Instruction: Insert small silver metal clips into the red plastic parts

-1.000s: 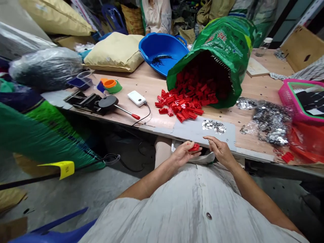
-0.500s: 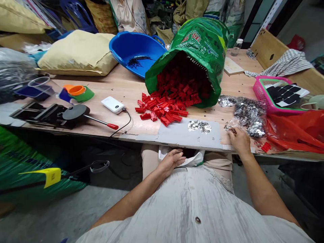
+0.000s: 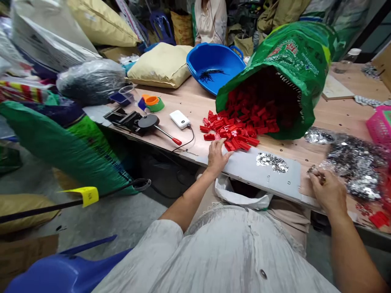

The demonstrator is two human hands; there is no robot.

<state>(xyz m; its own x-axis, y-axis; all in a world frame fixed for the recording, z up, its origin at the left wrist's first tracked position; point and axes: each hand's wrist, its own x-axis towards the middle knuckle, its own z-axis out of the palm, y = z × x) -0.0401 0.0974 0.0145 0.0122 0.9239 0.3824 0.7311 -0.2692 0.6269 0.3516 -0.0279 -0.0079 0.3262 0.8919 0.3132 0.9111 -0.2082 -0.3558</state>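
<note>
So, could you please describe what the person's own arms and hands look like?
The left hand and right hand are bare: no gloves, and no rings or watch visible. The person wears a loose, short-sleeved, pale grey crinkled top with a small dark button at the front.

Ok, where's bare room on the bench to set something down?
Grey plate between left hand and silver pile; wood between power bank and blue tub. Crowded: red pieces at the sack, silver parts by right hand.
</note>
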